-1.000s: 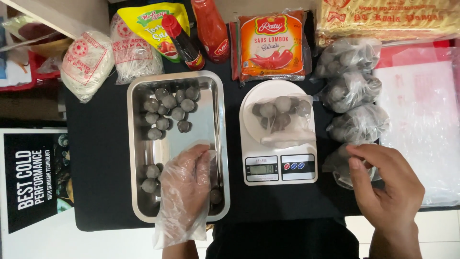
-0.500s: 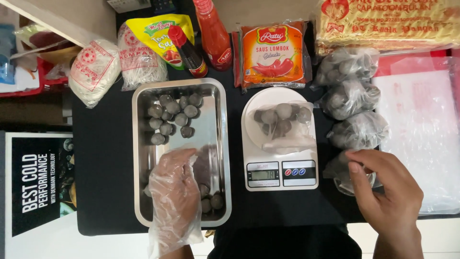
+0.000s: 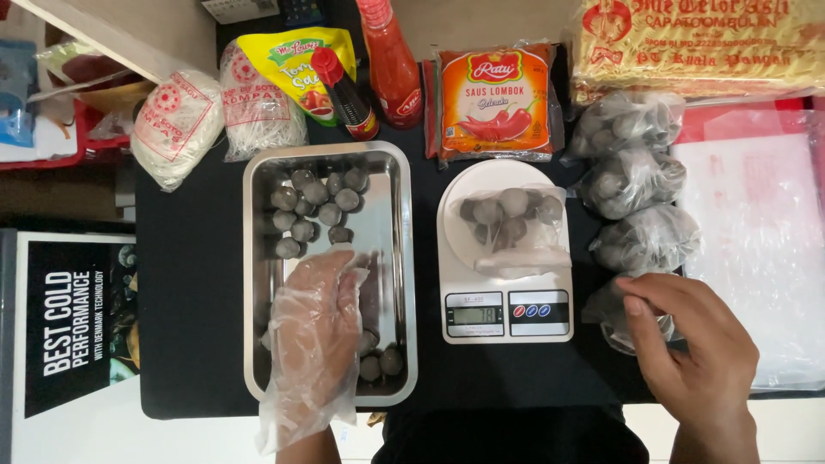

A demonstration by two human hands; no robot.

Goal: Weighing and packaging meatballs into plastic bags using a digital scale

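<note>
My left hand, in a loose clear plastic glove, lies palm down inside a steel tray, fingers reaching toward grey meatballs at the tray's far end. More meatballs sit by my wrist. Whether the fingers hold one is hidden. A white kitchen scale beside the tray carries an open plastic bag of meatballs. My right hand rests on a filled bag of meatballs at the right, fingers curled on its top.
Three more filled meatball bags line the right side beside a stack of clear plastic bags. Sauce packets, bottles, noodle packs and a large yellow noodle package stand along the back of the black table.
My gloved left hand has slid up the tray from the near end toward the far meatballs. My right hand stays on the bag at the right.
</note>
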